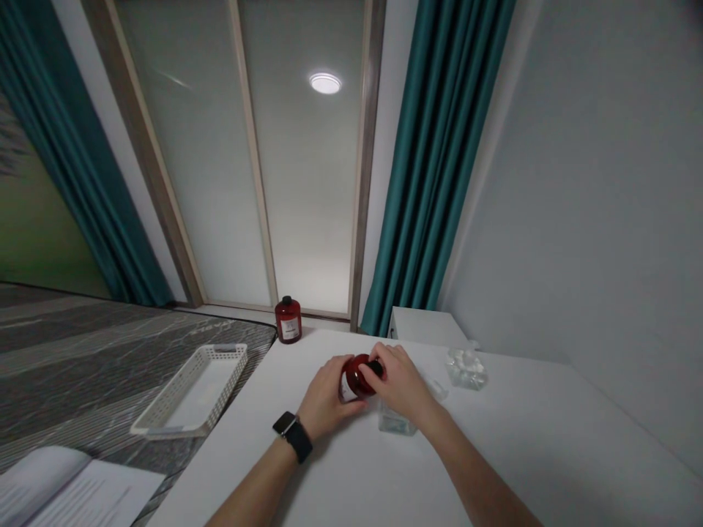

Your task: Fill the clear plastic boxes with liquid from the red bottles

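Note:
A dark red bottle [359, 375] with a white label and black cap lies tilted between my two hands, above the white table. My left hand [328, 399] is wrapped round its body, the label partly covered by the fingers. At the other end, my right hand [400, 382] grips the black cap [376, 368] between thumb and fingers. Below the right hand, a clear plastic container [396, 422] rests on the table, partly hidden by the wrist. A second red bottle [288, 322] with a black cap stands upright at the table's far left corner.
A crumpled clear plastic item [466, 368] lies right of my hands on the white table [494, 454]. Left of the table, a white basket [148, 424] and an open book [104, 483] lie on a grey patterned surface. A white cabinet [425, 326] stands behind.

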`<state>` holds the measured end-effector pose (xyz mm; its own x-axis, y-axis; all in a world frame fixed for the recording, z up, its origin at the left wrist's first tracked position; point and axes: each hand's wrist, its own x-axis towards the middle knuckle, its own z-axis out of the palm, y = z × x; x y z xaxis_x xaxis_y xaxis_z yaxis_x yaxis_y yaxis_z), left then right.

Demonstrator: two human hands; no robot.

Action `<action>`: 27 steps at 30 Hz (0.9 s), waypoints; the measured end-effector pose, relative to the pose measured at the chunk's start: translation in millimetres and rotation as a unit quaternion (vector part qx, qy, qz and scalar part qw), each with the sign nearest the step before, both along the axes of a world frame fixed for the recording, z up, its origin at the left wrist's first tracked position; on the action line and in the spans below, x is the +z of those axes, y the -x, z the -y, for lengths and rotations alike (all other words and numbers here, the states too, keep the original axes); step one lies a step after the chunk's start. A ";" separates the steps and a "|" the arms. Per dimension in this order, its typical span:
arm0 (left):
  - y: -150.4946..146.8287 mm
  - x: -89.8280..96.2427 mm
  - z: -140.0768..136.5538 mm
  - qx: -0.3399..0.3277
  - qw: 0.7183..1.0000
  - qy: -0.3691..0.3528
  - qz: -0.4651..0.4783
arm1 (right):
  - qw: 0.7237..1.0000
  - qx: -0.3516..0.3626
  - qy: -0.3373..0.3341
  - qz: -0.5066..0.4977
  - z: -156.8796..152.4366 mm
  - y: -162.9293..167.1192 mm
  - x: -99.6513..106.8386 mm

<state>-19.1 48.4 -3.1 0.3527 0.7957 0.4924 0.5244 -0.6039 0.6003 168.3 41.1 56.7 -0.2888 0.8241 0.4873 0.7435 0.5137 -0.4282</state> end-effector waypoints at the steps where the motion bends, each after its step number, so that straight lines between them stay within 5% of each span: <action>1: -0.6 -0.3 0.5 0.008 1.000 -0.006 -0.008 | 1.000 0.000 0.004 0.002 0.2 -0.6 0.1; 8: 3.6 1.2 1.1 0.011 0.996 -0.058 -0.066 | 0.996 -0.010 0.083 0.039 0.9 -11.7 4.8; 16: 5.2 -2.9 1.3 0.063 0.985 -0.144 -0.075 | 0.986 0.007 -0.053 0.155 -0.3 -16.6 6.2; 22: 6.2 0.2 2.5 0.105 0.964 -0.230 -0.084 | 0.994 0.016 -0.062 0.089 0.4 -13.0 9.7; 27: 4.9 2.7 5.3 0.093 0.966 -0.230 -0.076 | 0.996 0.052 -0.045 0.051 0.9 -12.8 11.4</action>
